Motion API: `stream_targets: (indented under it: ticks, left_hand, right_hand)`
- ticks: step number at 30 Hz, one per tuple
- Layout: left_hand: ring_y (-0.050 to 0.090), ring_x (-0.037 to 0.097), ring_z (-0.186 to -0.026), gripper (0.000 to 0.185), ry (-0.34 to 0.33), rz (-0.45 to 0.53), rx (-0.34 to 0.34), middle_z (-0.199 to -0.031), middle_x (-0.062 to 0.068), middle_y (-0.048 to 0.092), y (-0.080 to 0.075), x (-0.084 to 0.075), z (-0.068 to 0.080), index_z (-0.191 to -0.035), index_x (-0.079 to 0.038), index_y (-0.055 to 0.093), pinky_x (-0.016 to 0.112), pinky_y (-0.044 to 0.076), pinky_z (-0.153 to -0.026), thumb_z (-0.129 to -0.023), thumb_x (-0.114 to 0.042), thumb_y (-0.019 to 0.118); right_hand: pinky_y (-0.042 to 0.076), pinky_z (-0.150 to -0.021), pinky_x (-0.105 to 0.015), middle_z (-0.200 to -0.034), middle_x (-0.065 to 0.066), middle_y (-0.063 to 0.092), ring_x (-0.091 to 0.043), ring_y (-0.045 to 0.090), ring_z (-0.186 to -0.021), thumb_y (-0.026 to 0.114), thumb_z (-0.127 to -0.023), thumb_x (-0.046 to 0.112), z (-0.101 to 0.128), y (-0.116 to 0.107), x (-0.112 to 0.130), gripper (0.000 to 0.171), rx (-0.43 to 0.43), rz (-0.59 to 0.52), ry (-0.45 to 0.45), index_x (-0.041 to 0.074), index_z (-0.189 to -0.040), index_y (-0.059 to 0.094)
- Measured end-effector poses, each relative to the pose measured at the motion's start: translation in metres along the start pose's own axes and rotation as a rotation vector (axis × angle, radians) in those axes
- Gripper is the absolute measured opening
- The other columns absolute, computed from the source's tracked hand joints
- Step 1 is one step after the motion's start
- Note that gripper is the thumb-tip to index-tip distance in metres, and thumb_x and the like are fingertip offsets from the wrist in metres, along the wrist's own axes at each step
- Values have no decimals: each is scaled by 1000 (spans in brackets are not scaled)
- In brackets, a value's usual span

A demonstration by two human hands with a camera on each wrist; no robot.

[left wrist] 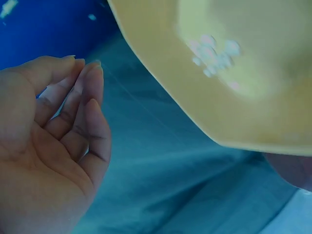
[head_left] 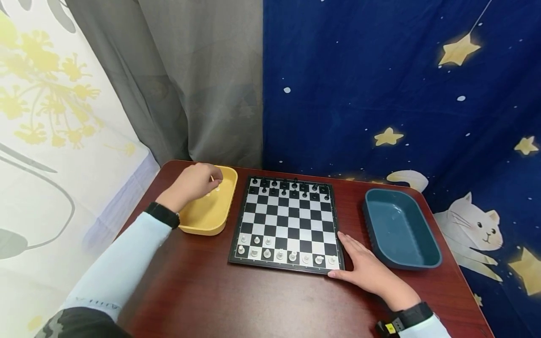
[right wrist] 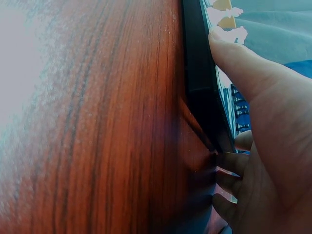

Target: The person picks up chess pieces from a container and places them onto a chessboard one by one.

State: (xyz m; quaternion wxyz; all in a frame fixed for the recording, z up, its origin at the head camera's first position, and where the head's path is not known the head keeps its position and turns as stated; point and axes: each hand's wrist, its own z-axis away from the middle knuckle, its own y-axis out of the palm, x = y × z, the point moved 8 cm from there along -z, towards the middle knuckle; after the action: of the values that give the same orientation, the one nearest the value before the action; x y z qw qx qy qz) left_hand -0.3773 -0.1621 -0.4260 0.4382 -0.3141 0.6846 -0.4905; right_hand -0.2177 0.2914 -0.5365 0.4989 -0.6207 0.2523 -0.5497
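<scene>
Table [head_left: 262, 300]: dark red wood, visible grain, rounded corners.
Board [head_left: 287, 223]: flat square, black rim, glossy checks; black pieces on far rows, white on near.
Yellow tray [head_left: 211, 213]: smooth plastic, rounded; small white pieces [left wrist: 214, 51] inside.
Blue tray [head_left: 399, 230]: dark, rounded, right of board.
Left hand [head_left: 192, 185]: over yellow tray, fingers loosely bent, holding nothing visible.
Right hand [head_left: 367, 270]: fingers fairly straight on the table, thumb pressed against board's near right corner.
</scene>
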Motion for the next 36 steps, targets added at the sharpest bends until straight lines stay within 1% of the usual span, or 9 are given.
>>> stream_targets:
  ticks: [5, 8, 10, 13, 16, 18, 24, 30, 36]
  left_hand:
    - [69, 28, -94, 11, -46, -5, 32, -105, 8, 77, 4, 27, -20, -108, -9, 82, 50, 58, -90, -104, -14, 73]
    - [64, 26, -85, 12, -54, -24, 49, -93, 6, 72, 11, 37, -33, -99, -9, 79, 45, 54, -83, -103, -11, 69]
    - [56, 24, -76, 18, -55, -37, 58, -80, 4, 63, 15, 40, -40, -86, -11, 74, 41, 48, -76, -102, -9, 66]
    - [38, 21, -66, 34, -79, -50, 92, -67, 1, 40, 21, 46, -48, -68, -14, 57, 39, 35, -68, -100, -6, 63]
    - [25, 20, -63, 44, -126, -64, 143, -65, -1, 26, 27, 53, -51, -62, -17, 43, 37, 29, -65, -100, -6, 62]
    - [22, 19, -63, 46, -155, -74, 174, -64, -1, 25, 31, 58, -52, -61, -18, 40, 37, 28, -64, -101, -6, 60]
    - [22, 18, -62, 44, -204, -94, 219, -63, -1, 26, 42, 70, -55, -61, -18, 40, 37, 27, -64, -101, -6, 57]
    - [23, 19, -61, 45, -207, -98, 199, -63, -1, 25, 43, 70, -55, -61, -18, 39, 37, 28, -64, -101, -5, 54]
    - [37, 22, -62, 42, -234, -116, 205, -64, 1, 32, 45, 72, -55, -62, -15, 46, 39, 37, -66, -101, -5, 57]
  right_hand:
    - [38, -119, -71, -169, -31, 42, -53, 39, -155, 88, -83, 69, 0, 0, 0, 123, 4, 3, 3, 1, -171, 34]
    - [38, -119, -71, -169, -31, 42, -54, 39, -155, 88, -84, 70, 0, 0, 0, 123, 4, 1, 2, 1, -171, 34]
    - [38, -119, -71, -169, -31, 41, -54, 39, -155, 88, -84, 69, 0, 0, -1, 123, 4, -3, 4, 1, -171, 34]
    - [38, -119, -72, -169, -31, 41, -54, 38, -156, 87, -84, 70, 0, 0, 0, 123, 3, -8, 1, 1, -171, 33]
    - [38, -119, -72, -169, -31, 40, -54, 38, -156, 87, -84, 69, 0, 1, -1, 123, 3, -13, 3, 1, -171, 33]
    - [38, -118, -72, -169, -31, 41, -54, 38, -156, 87, -84, 70, 0, 0, -1, 123, 1, -11, -1, 1, -171, 33]
    - [38, -119, -72, -169, -31, 41, -54, 38, -156, 87, -84, 70, 0, 0, -1, 123, -3, -16, 0, 1, -171, 34]
    - [38, -119, -72, -169, -31, 41, -54, 38, -156, 87, -84, 70, 1, -1, 0, 123, -2, -18, -1, 1, -171, 34]
    - [37, -119, -72, -170, -30, 40, -53, 38, -156, 86, -85, 72, 0, 0, -3, 123, -3, -22, 1, 1, -171, 33]
